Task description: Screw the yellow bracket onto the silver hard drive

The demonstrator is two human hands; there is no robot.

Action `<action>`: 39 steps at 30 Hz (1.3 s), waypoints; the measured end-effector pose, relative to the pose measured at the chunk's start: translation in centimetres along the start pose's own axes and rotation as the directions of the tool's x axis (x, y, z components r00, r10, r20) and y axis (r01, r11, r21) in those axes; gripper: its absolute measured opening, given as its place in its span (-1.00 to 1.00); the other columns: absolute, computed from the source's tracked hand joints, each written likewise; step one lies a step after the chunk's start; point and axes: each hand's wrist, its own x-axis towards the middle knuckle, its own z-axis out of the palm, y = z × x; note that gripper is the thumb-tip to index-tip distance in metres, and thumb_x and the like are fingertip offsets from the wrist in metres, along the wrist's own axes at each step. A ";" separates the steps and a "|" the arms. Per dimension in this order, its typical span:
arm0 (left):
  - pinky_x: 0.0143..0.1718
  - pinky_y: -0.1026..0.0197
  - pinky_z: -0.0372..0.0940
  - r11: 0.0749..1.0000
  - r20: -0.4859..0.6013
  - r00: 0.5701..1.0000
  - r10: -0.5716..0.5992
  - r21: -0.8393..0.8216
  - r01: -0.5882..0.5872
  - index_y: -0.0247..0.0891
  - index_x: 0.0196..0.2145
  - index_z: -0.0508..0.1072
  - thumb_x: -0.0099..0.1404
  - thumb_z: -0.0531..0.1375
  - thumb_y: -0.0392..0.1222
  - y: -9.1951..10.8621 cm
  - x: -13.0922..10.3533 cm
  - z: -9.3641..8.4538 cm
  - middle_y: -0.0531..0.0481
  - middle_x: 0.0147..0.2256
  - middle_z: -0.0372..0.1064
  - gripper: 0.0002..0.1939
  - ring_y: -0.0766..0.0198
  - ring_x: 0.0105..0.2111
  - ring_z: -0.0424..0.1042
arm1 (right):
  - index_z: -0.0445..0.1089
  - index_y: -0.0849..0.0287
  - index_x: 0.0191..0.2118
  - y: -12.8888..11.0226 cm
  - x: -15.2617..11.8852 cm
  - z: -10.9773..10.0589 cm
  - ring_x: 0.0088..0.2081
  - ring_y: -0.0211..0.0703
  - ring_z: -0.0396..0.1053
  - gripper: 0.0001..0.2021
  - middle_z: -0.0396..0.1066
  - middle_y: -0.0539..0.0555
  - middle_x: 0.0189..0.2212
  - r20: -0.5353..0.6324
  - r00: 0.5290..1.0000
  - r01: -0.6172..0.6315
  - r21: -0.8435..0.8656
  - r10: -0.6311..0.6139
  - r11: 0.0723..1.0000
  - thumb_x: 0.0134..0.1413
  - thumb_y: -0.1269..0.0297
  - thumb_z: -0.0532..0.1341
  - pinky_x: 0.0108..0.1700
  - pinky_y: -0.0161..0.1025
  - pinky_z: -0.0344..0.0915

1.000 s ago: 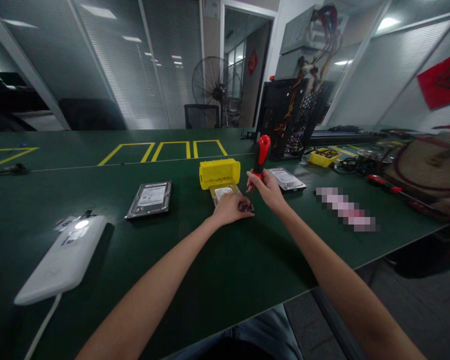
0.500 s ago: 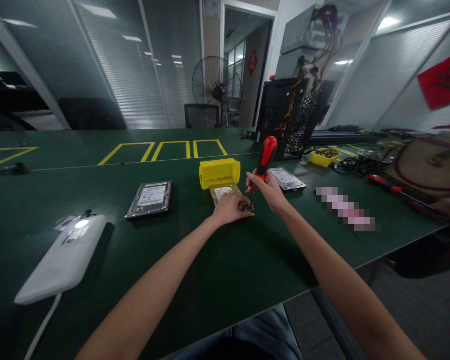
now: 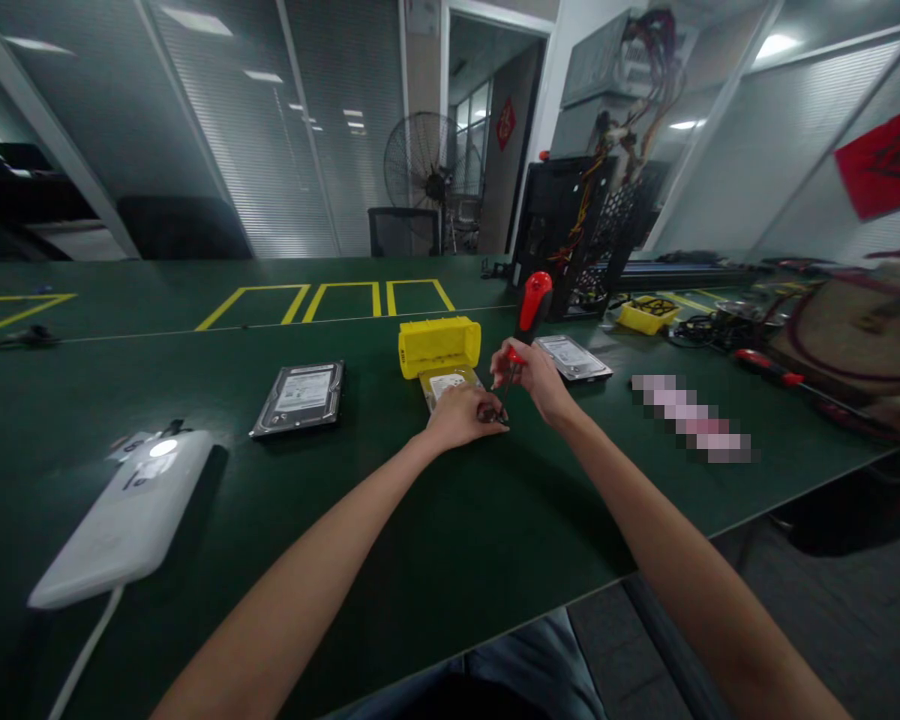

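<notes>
My right hand (image 3: 531,373) is closed on a screwdriver with a red and black handle (image 3: 534,305), held nearly upright with its shaft pointing down. The tip reaches a small dark part (image 3: 489,411) that my left hand (image 3: 461,415) grips in its fingers; what that part is I cannot make out. Under and behind my left hand lies a hard drive (image 3: 445,381), partly covered by the hand. It touches a yellow bin (image 3: 440,345) tipped with its opening toward me.
Another hard drive (image 3: 300,399) lies at the left, a third (image 3: 572,357) at the right. A white device (image 3: 131,515) with a cable sits at the far left. An open computer case (image 3: 559,220) and a yellow tray (image 3: 647,315) stand at the back right.
The screwdriver handle has shifted slightly left, and my right hand's fingers have loosened and shifted around its lower end. My left hand looks unmoved.
</notes>
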 end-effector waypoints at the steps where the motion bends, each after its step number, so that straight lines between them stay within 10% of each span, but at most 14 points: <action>1: -0.26 0.20 0.23 1.000 -0.003 1.000 0.003 -0.001 -0.003 -0.18 -0.30 0.56 0.17 0.32 -0.03 0.0 0.0 0.0 0.04 -0.37 0.49 -0.80 0.18 -0.30 0.44 | 0.28 0.16 -0.37 0.0 0.0 0.0 -0.48 -0.31 0.32 -0.71 0.35 -0.04 -0.48 0.001 1.000 -0.006 0.015 0.006 1.000 0.07 0.01 0.18 -0.40 -0.28 0.32; 21: -0.21 0.18 0.24 1.000 0.005 1.000 -0.022 -0.013 0.022 -0.17 -0.30 0.56 0.17 0.32 -0.03 -0.1 0.0 0.1 0.03 -0.35 0.48 -0.80 0.18 -0.28 0.42 | 0.30 0.18 -0.37 0.1 0.1 0.1 -0.53 -0.34 0.28 -0.67 0.29 -0.08 -0.56 -0.085 0.988 0.104 -0.230 -0.127 0.968 -0.09 0.05 0.36 -0.41 -0.29 0.26; 39: -0.24 0.19 0.23 1.000 -0.005 1.000 -0.013 -0.004 0.013 -0.17 -0.31 0.56 0.17 0.32 -0.02 -0.1 0.0 0.1 0.04 -0.36 0.49 -0.80 0.17 -0.28 0.43 | 0.33 0.18 -0.34 0.0 -0.1 0.0 -0.48 -0.34 0.30 -0.72 0.31 -0.05 -0.49 0.026 1.000 0.004 0.010 -0.005 1.000 0.09 0.03 0.19 -0.39 -0.31 0.29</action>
